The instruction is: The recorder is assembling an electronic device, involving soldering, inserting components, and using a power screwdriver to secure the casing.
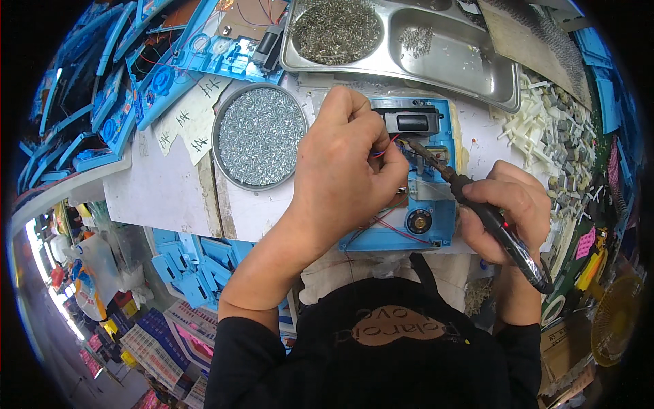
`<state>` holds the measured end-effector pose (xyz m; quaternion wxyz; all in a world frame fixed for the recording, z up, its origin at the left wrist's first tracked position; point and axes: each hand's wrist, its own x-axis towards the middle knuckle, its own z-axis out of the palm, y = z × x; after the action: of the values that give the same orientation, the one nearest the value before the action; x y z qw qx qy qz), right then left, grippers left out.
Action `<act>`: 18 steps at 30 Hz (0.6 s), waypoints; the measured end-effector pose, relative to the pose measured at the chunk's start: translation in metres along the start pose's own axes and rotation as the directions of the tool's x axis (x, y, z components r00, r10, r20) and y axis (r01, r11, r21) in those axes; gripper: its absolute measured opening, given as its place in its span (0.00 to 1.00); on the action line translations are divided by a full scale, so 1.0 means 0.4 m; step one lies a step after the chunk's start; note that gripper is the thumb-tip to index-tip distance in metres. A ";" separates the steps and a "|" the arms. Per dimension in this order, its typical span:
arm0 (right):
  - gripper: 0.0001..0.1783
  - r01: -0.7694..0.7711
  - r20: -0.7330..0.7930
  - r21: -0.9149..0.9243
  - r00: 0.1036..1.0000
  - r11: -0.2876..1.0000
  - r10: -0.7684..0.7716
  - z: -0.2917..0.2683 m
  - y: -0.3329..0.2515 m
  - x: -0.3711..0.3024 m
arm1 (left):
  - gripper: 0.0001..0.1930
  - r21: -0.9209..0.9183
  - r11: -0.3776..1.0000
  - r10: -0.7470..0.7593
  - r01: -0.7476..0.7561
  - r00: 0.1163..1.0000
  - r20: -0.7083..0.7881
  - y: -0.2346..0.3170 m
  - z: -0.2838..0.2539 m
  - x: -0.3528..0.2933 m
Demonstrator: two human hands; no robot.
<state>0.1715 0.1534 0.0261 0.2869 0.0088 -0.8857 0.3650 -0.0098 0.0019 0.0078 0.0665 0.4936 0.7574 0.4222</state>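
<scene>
A blue plastic housing [444,228] lies on the table in front of me, with a black battery-box-like part [413,122] along its far side and a round speaker [418,221] near its front edge. My left hand [347,170] is over the housing's left part, thumb and fingers pinched on thin red and blue wires [387,146]. In my right hand [521,204] is a soldering iron [504,238], gripped by its dark handle. Its tip points left into the housing, close to the pinched wires; whether they touch is unclear. My left fingers partly hide the housing.
Left of the housing stands a round pan of small silvery screws [262,136]. A compartmented steel tray [470,71] with small metal pieces is at the back. White plastic parts [528,123] are heaped at right, blue housings [160,92] piled at left. A fan [616,320] stands lower right.
</scene>
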 end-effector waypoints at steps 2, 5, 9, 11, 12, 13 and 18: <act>0.16 0.004 0.005 -0.002 1.000 1.000 -0.004 0.000 -0.001 0.002 | 0.07 0.006 1.000 0.008 -0.008 1.000 -0.008 -0.001 0.000 -0.001; 0.15 0.004 0.016 -0.006 1.000 1.000 -0.004 -0.004 -0.001 0.003 | 0.08 0.007 1.000 0.017 -0.017 1.000 -0.014 -0.003 0.005 -0.001; 0.15 0.002 0.010 -0.001 1.000 1.000 -0.002 -0.001 0.001 0.002 | 0.08 -0.004 1.000 0.015 -0.015 1.000 -0.022 -0.003 0.005 -0.001; 0.16 -0.011 0.000 0.001 1.000 1.000 0.011 0.000 -0.002 0.003 | 0.08 -0.010 1.000 0.017 -0.018 0.999 -0.028 -0.003 0.005 -0.001; 0.18 -0.022 -0.009 0.002 1.000 1.000 0.022 0.001 -0.003 0.004 | 0.08 -0.010 1.000 0.025 -0.026 0.999 -0.034 -0.005 0.007 -0.002; 0.19 -0.032 -0.019 0.002 0.999 0.999 0.032 0.001 -0.004 0.005 | 0.08 -0.009 0.999 0.034 -0.034 0.999 -0.039 -0.007 0.008 -0.002; 0.18 -0.035 -0.016 0.011 0.999 0.999 0.035 0.000 0.000 0.002 | 0.08 0.001 1.000 0.031 -0.031 0.999 -0.029 -0.004 0.006 -0.001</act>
<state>0.1707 0.1536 0.0266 0.2874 -0.0080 -0.8814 0.3749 -0.0095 0.0026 0.0048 0.0490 0.4990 0.7508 0.4301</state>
